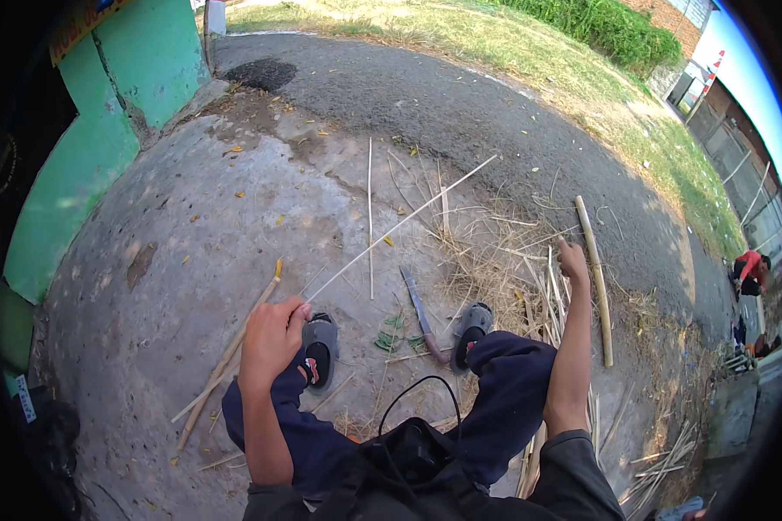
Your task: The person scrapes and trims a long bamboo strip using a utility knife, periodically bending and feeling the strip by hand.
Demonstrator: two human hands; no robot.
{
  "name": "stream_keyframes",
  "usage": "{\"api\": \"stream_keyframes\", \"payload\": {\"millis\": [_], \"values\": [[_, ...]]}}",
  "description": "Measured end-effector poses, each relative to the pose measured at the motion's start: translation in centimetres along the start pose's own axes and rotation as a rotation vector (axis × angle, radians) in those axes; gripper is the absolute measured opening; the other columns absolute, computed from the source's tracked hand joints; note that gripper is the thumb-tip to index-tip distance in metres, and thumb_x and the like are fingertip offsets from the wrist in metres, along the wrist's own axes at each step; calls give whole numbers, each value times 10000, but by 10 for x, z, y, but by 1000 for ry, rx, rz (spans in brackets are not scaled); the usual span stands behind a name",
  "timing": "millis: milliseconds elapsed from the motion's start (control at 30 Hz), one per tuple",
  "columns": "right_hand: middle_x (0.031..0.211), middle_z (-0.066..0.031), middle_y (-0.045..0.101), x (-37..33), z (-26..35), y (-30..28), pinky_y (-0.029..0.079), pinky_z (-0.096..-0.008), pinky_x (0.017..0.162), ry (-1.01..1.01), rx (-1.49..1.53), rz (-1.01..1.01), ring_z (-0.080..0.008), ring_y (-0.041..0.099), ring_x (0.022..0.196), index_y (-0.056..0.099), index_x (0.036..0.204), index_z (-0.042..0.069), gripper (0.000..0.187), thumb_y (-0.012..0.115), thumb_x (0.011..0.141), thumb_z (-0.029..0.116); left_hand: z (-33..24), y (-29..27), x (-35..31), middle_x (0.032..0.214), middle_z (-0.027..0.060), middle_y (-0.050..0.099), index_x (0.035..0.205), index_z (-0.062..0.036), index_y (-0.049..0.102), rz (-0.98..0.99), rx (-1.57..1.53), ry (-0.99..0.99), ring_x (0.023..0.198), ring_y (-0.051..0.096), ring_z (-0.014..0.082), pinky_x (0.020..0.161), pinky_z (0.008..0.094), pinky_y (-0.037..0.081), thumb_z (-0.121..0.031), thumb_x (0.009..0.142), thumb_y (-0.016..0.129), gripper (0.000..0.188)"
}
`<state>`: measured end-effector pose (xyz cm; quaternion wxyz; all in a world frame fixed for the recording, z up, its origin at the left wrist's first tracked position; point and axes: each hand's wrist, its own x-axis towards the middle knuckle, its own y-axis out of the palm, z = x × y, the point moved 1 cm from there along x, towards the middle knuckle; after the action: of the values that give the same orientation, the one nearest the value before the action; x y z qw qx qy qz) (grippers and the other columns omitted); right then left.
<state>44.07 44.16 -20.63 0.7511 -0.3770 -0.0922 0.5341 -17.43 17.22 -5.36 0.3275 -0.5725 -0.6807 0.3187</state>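
Observation:
My left hand point(272, 337) is closed on one end of a long, thin bamboo strip point(400, 227), which slants up and away to the right. Its far end hangs over the ground, clear of my right hand. Off to the right, my right hand point(573, 262) is closed above a heap of bamboo shavings point(487, 260); whatever is in its fingers, if anything, is too small to tell. Between my feet lies a long-bladed knife point(415, 300) with a brown handle. Another pale strip point(371, 217) lies on the concrete ahead.
A thick bamboo pole point(593, 286) lies right of my right hand, near split bamboo pieces point(543, 300). More bamboo lengths point(226, 365) rest by my left foot. A green wall point(152, 65) stands far left. Another person point(747, 271) bends down at the far right.

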Motion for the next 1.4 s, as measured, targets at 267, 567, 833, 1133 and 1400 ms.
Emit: {"api": "stream_keyframes", "payload": {"millis": [267,567,833,1133,1400], "values": [[882,-77,636,-75,85,5,495,-363,764,-428,188,-197,-175,599,803,577,1264,21,443,601,1095,429,-20,31,18,637,162,586,1025,2,672,-107,-118,38,546,553,257,561,408,386,-143,1064,623,158],[820,-49,629,-244,164,59,434,-317,655,-834,338,124,-133,559,725,648,1201,-15,283,612,1107,250,-71,49,16,746,-20,558,1137,25,681,82,-598,3,646,444,54,593,261,366,-87,1083,582,159],[925,-189,717,-299,182,84,562,-435,698,-1167,79,304,-381,727,787,662,1194,19,281,730,1002,212,-87,63,16,784,-35,566,1176,26,697,296,-890,0,707,472,43,644,232,415,-86,1107,559,190],[841,-148,709,-305,182,94,543,-410,607,-1229,31,379,-340,708,672,660,1171,36,265,727,1017,240,-100,62,17,842,71,727,1119,66,702,169,-763,35,697,618,71,628,248,491,-28,1077,589,153],[850,-142,714,-305,179,99,542,-402,586,-1273,32,320,-318,712,667,669,1150,40,254,757,992,219,-101,69,15,912,121,786,1067,92,714,31,-693,84,778,746,120,700,271,592,16,1043,625,120]]}}
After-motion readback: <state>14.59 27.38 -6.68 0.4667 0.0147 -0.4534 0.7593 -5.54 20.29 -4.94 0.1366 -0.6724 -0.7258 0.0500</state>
